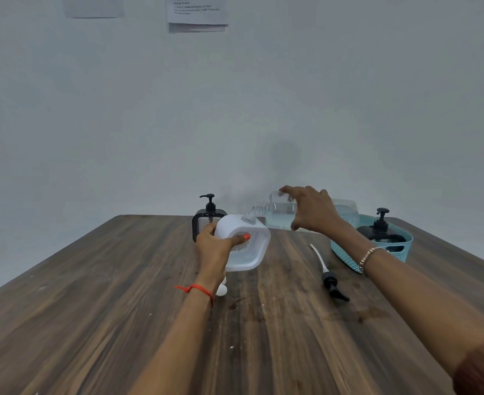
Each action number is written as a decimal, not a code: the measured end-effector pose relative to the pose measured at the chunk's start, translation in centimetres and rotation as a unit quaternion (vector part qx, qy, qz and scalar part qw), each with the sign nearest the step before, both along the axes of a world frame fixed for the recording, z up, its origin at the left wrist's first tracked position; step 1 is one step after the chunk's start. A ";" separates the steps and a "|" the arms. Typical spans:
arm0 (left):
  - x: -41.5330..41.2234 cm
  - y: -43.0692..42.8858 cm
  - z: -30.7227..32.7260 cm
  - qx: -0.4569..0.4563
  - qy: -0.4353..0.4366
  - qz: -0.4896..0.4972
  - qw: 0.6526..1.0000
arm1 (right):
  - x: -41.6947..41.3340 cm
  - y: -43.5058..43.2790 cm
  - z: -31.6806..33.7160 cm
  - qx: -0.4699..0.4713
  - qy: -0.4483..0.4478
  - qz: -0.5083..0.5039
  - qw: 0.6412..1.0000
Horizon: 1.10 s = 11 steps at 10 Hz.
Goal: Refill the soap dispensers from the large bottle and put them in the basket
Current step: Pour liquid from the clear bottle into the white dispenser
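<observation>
Head view: your left grip [213, 248] clasped one white dispenser [263, 241], your right grip [313, 213] one large bottle [278, 215]; one black dispenser [204, 221] stood behind, a second black dispenser [381, 232] in the basket [346, 258].

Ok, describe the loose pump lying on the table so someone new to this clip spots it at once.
On the wooden table, look between the white dispenser held in the left hand and the blue basket. The loose pump lies flat there, black head nearest the camera, white tube pointing away. Unlike the pumps on the two black dispensers, it sits on no bottle.
</observation>
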<state>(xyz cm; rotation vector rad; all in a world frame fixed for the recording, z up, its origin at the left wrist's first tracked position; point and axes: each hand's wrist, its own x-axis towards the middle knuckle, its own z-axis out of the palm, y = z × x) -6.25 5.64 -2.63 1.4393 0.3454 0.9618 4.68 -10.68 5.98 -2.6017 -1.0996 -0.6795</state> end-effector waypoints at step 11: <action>-0.5 -0.6 0.1 -0.032 0.021 -0.002 0.999 | -0.3 -0.2 0.2 -0.010 -0.001 -0.001 1.000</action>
